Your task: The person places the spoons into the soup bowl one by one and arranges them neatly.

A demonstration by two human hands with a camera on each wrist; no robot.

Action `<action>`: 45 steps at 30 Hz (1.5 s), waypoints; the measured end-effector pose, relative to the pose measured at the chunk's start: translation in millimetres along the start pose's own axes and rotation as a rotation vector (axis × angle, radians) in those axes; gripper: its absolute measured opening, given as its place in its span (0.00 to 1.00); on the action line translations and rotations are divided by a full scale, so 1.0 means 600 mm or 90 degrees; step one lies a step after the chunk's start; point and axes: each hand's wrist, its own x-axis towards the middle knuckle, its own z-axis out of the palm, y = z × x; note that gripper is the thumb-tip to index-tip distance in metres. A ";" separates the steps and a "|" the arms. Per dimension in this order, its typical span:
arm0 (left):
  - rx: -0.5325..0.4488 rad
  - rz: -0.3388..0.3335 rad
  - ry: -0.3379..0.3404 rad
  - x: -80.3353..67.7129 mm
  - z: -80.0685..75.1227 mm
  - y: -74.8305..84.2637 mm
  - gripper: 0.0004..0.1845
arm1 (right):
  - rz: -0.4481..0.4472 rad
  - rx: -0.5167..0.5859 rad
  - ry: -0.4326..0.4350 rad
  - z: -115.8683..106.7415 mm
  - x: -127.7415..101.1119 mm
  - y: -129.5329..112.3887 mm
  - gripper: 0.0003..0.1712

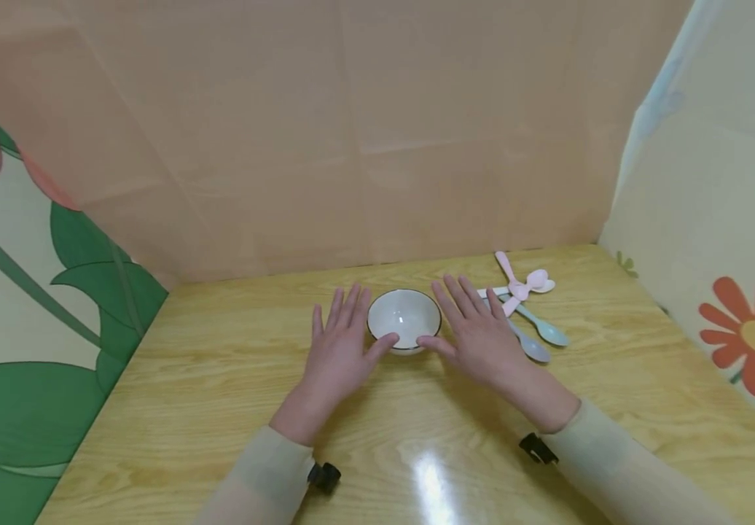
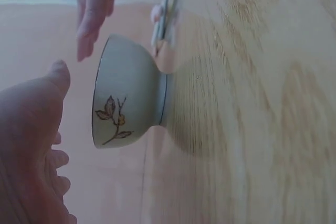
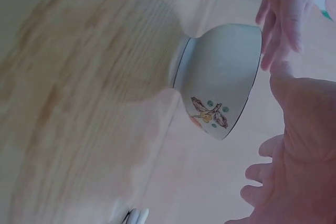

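On my feed, the left hand (image 1: 341,348) and right hand (image 1: 482,341) hold nothing, their fingers straight and the grip wide, one on either side of the bowl (image 1: 404,317). I see the bowl upright on the table (image 1: 220,394), with crossed spoons (image 1: 519,291) lying beside the right hand.

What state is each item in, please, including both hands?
Bowl: upright, empty
Left hand: fingers extended, holding nothing
Right hand: fingers extended, holding nothing
Pink spoons: lying crossed
White spoon: partly covered
Turquoise spoon: partly covered
Grey spoon: partly hidden behind right hand
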 end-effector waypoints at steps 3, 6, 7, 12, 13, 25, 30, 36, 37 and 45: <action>-0.002 -0.002 0.000 0.002 0.002 0.000 0.51 | 0.001 0.010 -0.005 0.000 0.000 0.001 0.56; -0.008 -0.005 -0.001 0.003 0.005 -0.002 0.52 | 0.000 0.018 -0.010 0.000 -0.001 0.001 0.56; -0.013 -0.006 -0.002 0.003 0.005 -0.002 0.52 | -0.001 0.020 -0.010 0.000 -0.001 0.002 0.56; -0.040 -0.011 -0.004 0.003 0.010 -0.004 0.52 | -0.002 0.043 -0.018 0.002 -0.001 0.008 0.56; -0.046 -0.013 -0.006 0.003 0.012 -0.005 0.52 | -0.003 0.046 -0.021 0.003 -0.001 0.010 0.56; -0.078 -0.017 -0.015 0.006 0.027 -0.005 0.52 | -0.002 0.065 -0.060 0.014 0.004 0.019 0.56; -0.085 -0.015 -0.010 0.007 0.031 -0.006 0.53 | -0.003 0.084 -0.071 0.013 0.006 0.017 0.57; -0.100 -0.012 -0.017 0.013 0.037 -0.008 0.53 | -0.032 0.100 -0.061 0.014 0.011 0.016 0.54; -0.102 -0.013 -0.018 0.014 0.038 -0.009 0.54 | -0.038 0.105 -0.056 0.015 0.011 0.016 0.54; -0.123 -0.017 -0.017 0.012 0.037 -0.016 0.56 | -0.066 0.117 -0.042 0.025 0.016 0.020 0.53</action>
